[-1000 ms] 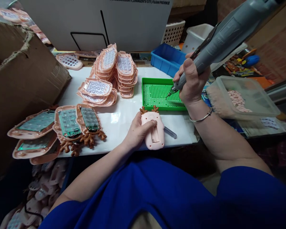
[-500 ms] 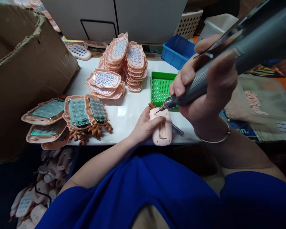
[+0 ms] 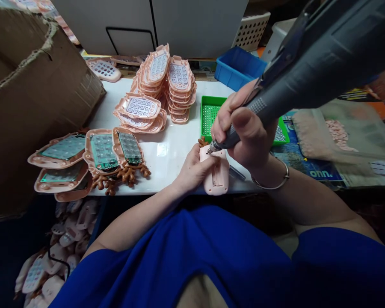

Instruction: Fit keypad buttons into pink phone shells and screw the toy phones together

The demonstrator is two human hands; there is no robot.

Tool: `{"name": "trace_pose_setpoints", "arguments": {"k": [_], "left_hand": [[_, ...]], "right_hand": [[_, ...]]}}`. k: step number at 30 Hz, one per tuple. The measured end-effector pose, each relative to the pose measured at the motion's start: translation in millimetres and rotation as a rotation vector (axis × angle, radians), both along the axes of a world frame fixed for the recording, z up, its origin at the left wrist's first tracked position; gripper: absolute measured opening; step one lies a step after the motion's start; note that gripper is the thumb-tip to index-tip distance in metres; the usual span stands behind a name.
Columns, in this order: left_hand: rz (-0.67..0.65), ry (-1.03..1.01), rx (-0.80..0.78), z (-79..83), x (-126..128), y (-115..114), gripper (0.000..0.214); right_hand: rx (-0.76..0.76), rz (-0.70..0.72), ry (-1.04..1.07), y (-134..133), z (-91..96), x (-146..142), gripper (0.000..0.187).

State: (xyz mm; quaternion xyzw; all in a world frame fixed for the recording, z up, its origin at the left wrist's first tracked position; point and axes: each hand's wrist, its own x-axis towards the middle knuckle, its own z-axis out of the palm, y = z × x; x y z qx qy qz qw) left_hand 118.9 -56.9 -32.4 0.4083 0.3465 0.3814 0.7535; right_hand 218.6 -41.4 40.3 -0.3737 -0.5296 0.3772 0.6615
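My left hand (image 3: 194, 170) is closed around a pink toy phone (image 3: 217, 174) with brown antlers, holding it face down at the table's front edge. My right hand (image 3: 244, 128) grips a grey electric screwdriver (image 3: 308, 68). Its tip touches the upper left of the phone's back. Just behind the phone lies a green screw tray (image 3: 208, 115), partly hidden by my right hand.
Stacks of pink phone fronts (image 3: 167, 85) stand mid-table. Open halves with green circuit boards (image 3: 102, 152) lie at the left beside a cardboard box (image 3: 28, 94). A blue bin (image 3: 239, 64) sits behind, a clear tub (image 3: 346, 128) at the right. More pink shells (image 3: 51, 261) lie below.
The screwdriver came down from the green tray to the phone's back. The tip has shifted slightly left on the shell, and my right hand has dropped lower.
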Motion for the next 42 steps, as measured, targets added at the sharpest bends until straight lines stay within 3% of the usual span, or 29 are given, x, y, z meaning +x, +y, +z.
{"name": "trace_pose_setpoints", "arguments": {"k": [3, 5, 9, 13, 17, 20, 23, 25, 32, 36, 40, 42], "left_hand": [[-0.003, 0.024, -0.001, 1.1, 1.3, 0.5, 0.038], [-0.003, -0.018, -0.063, 4.0, -0.2, 0.7, 0.041], [-0.042, 0.0, -0.207, 14.2, -15.4, -4.9, 0.041], [-0.244, 0.008, -0.307, 22.7, -38.4, -19.4, 0.04], [-0.519, -0.091, -0.525, 21.9, -51.2, -32.6, 0.047], [-0.579, -0.126, -0.596, 16.1, -53.9, -35.3, 0.056], [-0.517, -0.177, -0.555, 12.3, -52.7, -30.7, 0.06], [-0.406, -0.192, -0.482, 13.1, -50.2, -24.5, 0.056], [-0.048, -0.212, -0.349, 18.2, -34.9, -4.0, 0.049], [0.05, -0.252, -0.352, 13.4, -27.4, -0.9, 0.049], [0.145, -0.271, -0.336, 11.6, -24.0, 0.1, 0.05], [0.162, -0.275, -0.334, 11.5, -23.1, 0.2, 0.048]], "right_hand": [[0.092, 0.045, 0.132, 2.6, 5.4, 1.7, 0.037], [0.093, 0.046, 0.11, 4.4, 12.2, 8.9, 0.041], [0.267, -0.206, -0.006, 18.3, 16.8, 37.4, 0.043], [0.31, -0.398, -0.024, 45.3, -4.8, 67.3, 0.037], [0.198, -0.457, 0.008, 64.7, -31.8, 86.6, 0.044], [0.085, -0.441, -0.037, 69.6, -41.5, 94.8, 0.052], [0.018, -0.457, -0.097, 69.2, -42.9, 97.2, 0.055], [0.011, -0.482, -0.122, 67.5, -42.4, 96.4, 0.053], [0.107, -0.461, -0.114, 67.7, -42.0, 94.4, 0.043], [0.168, -0.471, -0.008, 57.3, -19.4, 81.1, 0.031], [0.281, -0.348, 0.122, 24.6, 12.5, 52.0, 0.024], [0.234, -0.267, 0.113, 6.3, 21.5, 36.8, 0.025]]}}
